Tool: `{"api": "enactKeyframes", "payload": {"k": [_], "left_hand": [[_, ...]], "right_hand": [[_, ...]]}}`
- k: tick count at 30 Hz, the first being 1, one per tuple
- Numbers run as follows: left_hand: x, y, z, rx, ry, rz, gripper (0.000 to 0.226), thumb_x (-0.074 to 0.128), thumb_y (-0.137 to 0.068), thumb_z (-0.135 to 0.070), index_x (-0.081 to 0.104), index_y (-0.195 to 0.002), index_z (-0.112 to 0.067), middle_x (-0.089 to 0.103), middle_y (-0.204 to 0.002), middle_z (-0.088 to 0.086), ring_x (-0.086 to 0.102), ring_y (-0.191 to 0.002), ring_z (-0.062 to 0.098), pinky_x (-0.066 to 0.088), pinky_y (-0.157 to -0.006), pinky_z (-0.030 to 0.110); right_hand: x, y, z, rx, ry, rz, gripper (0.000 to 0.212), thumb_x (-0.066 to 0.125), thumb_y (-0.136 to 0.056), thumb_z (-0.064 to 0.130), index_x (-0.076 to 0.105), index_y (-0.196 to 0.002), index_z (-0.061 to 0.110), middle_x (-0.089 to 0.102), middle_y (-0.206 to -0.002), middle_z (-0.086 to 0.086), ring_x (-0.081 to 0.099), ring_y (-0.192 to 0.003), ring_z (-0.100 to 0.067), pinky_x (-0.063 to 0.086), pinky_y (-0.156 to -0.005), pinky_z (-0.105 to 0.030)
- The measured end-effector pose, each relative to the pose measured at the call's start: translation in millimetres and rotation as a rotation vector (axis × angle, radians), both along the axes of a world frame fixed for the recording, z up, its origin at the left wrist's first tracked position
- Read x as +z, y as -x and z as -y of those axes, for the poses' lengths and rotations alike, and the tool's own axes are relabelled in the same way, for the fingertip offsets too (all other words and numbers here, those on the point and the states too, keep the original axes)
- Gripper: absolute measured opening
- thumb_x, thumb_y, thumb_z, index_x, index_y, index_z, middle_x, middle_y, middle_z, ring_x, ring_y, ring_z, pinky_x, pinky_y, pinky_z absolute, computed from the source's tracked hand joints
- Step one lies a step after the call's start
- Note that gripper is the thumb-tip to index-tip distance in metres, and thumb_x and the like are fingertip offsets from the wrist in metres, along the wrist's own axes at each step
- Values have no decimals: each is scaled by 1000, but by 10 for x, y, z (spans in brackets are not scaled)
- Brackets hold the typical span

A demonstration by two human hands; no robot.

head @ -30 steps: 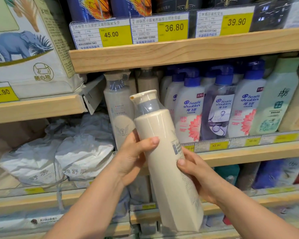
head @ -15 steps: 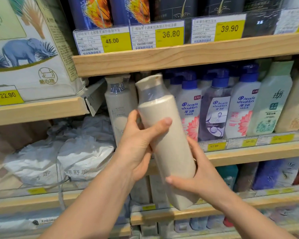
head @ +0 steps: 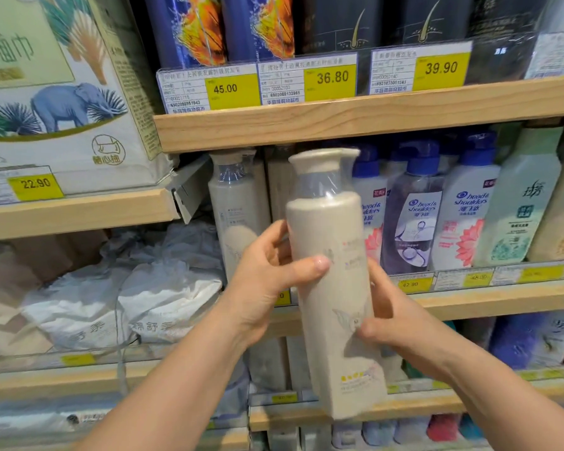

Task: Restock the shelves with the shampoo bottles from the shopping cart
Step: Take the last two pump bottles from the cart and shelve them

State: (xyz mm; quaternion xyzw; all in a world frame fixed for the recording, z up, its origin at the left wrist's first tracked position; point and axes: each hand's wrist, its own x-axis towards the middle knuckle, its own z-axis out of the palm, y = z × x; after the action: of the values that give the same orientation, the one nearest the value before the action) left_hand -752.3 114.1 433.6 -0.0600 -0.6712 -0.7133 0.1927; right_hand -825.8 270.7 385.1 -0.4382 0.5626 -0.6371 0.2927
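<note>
The wooden shelf [head: 469,296] at three o'clock carries a row of blue-capped shampoo bottles [head: 414,216], and at ten o'clock stands a big tissue pack [head: 62,92] with an elephant picture. In the middle of the view the cream shampoo bottle [head: 331,281] is held almost upright, cap at twelve o'clock, probably so that it can go in beside the same kind of bottle [head: 235,203] at its eleven o'clock. The left hand [head: 267,284] grasps its middle with the thumb across the front, and the right hand [head: 394,323] pinches its lower side.
</note>
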Motion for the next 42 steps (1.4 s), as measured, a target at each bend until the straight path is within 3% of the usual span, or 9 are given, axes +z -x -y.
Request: {"api": "enactKeyframes", "payload": {"k": [6, 10, 14, 18, 21, 26, 32, 39, 42], "left_hand": [[-24, -87, 114, -4, 356, -67, 58, 83, -51, -23, 58, -101, -37, 66, -95, -32, 58, -98, -10, 43, -80, 4], [-160, -108, 430, 587, 297, -230, 12, 68, -71, -27, 64, -75, -37, 69, -70, -17, 60, -72, -10, 44, -69, 4], [-411, 43, 682, 932, 354, -36, 25, 70, -74, -20, 48, -86, -21, 50, -90, -2, 51, -90, 15, 42, -81, 31], [-512, 163, 874, 757, 292, 324, 87, 75, -67, -30, 20, -134, -14, 28, -141, 10, 28, -131, 26, 28, -108, 44], [-469, 228, 965, 640, 320, 429, 111, 77, -65, -30, -3, -142, -16, 13, -153, 8, 18, -139, 25, 21, -110, 43], [-482, 335, 956, 565, 312, 392, 107, 78, -65, -19, 1, -139, -16, 31, -144, 11, 35, -128, 25, 31, -102, 37], [-606, 409, 846, 561, 326, 356, 85, 80, -62, -11, 21, -124, -10, 44, -129, 11, 44, -106, 20, 39, -93, 33], [-709, 434, 876, 565, 366, 340, 66, 76, -66, -7, 23, -104, -16, 46, -125, 11, 46, -111, 24, 40, -92, 34], [-719, 436, 878, 563, 372, 335, 64, 75, -68, -10, 23, -104, -17, 48, -120, 7, 46, -104, 19, 39, -85, 30]], "right_hand": [[78, 22, 27, -340, -78, -312, 70, 83, -42, 30, 48, -103, 40, 61, -100, 34, 59, -93, 10, 45, -68, -5], [28, 62, 61, -443, -49, -303, 79, 81, -34, 40, 49, -106, 31, 67, -95, 17, 59, -91, 7, 48, -70, -8], [127, 106, 148, -516, -27, -349, 70, 86, -35, 29, 51, -96, 29, 64, -98, 9, 60, -90, 1, 48, -77, -18], [249, 96, 231, -550, 10, -443, 61, 82, -36, 32, 49, -88, 35, 58, -92, 19, 53, -83, 16, 42, -71, -3], [291, 142, 298, -568, 50, -472, 61, 86, -44, 13, 49, -86, 35, 57, -90, 20, 53, -80, 17, 42, -71, -3], [316, 197, 406, -562, 135, -431, 81, 78, -31, 36, 53, -104, 11, 58, -92, 17, 53, -85, 21, 41, -71, 1], [195, 296, 558, -640, 144, -389, 84, 75, -26, 54, 51, -101, 25, 56, -93, 26, 52, -88, 21, 46, -76, -7], [81, 450, 677, -632, 138, -429, 77, 87, -40, 7, 44, -100, 30, 53, -94, 20, 50, -85, 25, 39, -66, 4], [65, 491, 724, -656, 81, -462, 75, 86, -42, 9, 42, -92, 43, 53, -89, 23, 51, -80, 21, 41, -66, -1]]}}
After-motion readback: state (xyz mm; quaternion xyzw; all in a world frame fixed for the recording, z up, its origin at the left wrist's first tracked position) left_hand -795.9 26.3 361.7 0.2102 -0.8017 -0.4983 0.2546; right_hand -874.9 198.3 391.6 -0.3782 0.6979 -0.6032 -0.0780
